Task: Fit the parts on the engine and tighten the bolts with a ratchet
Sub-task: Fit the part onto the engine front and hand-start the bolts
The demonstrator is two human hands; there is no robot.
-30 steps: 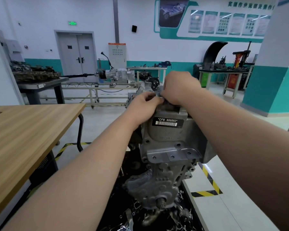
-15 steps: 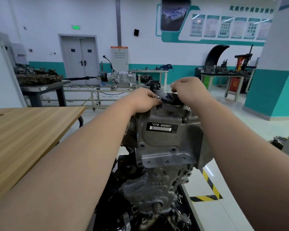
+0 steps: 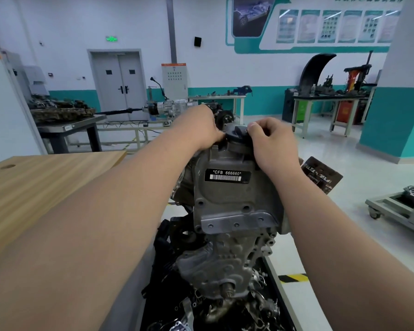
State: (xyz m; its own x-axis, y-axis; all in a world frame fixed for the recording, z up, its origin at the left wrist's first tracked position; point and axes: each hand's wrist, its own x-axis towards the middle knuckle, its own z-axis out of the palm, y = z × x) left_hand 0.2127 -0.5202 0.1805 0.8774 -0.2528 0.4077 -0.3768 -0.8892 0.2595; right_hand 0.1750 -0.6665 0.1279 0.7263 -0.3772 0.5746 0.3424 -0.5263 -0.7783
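Observation:
A grey engine (image 3: 227, 211) stands upright in front of me, with a black label reading CFB 666660 on its upper cover. A black round cap (image 3: 237, 136) sits on the filler neck at the engine's top. My right hand (image 3: 270, 142) grips the cap's right side, thumb on top of it. My left hand (image 3: 201, 130) rests on the engine's top left edge with its fingers curled over the far side, next to the cap; what they hold is hidden. No ratchet is in view.
A wooden table (image 3: 34, 187) lies at my left. Loose metal parts (image 3: 225, 314) fill a black tray below the engine. A wheeled stand (image 3: 397, 211) is at right. Workbenches (image 3: 328, 101) and a gearbox rig (image 3: 167, 107) stand farther back.
My hands have moved apart, uncovering the black cap; the right hand now grips its right side. The view has shifted closer and lower on the engine.

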